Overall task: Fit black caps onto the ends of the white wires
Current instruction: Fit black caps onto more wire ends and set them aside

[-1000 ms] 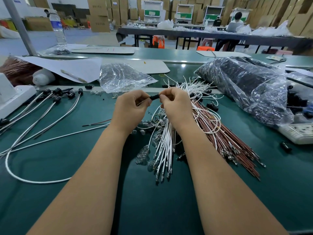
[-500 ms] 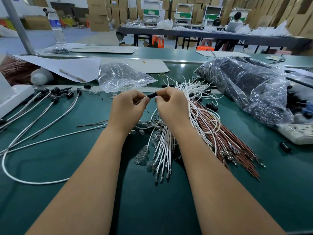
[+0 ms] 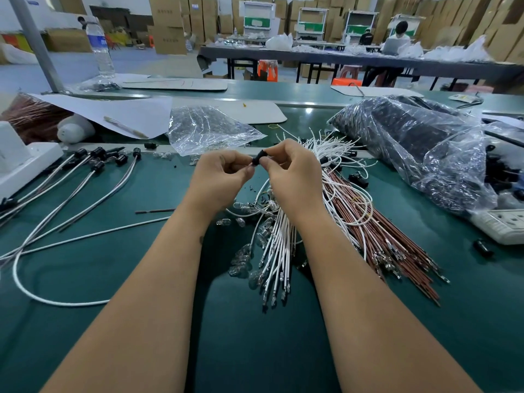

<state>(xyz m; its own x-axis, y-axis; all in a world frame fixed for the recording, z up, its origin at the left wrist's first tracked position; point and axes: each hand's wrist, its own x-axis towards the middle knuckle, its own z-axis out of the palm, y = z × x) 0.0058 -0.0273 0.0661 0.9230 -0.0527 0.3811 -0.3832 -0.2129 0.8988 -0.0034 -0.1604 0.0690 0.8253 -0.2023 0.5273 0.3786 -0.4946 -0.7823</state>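
Both hands lifted slightly since 1 s ago, now closer together. Black cap (image 3: 257, 160) pinched betw left hand (image 3: 219, 177) & right hand (image 3: 292, 173) above worktop (image 3: 85, 279); wire end hidden, can't tell if seated. Each grip closed on cap. Done: capped wires (image 3: 93, 177) far left. Left: big white wire bundle (image 3: 279, 242) under hands, most uncapped.

— How many hands can you see?
— Two. A left hand (image 3: 218, 180) and a right hand (image 3: 292, 177), with one black cap (image 3: 257, 160) between them.
— How many wire piles?
— Two. One white bunch (image 3: 279, 245) under the hands and one brown bunch (image 3: 397, 239) to the right of it.
— And bags?
— One small clear bag (image 3: 207, 129) behind the hands. One big bag (image 3: 419, 146) to their right.
— Bottles?
— One water bottle (image 3: 100, 49), far behind the left hand.
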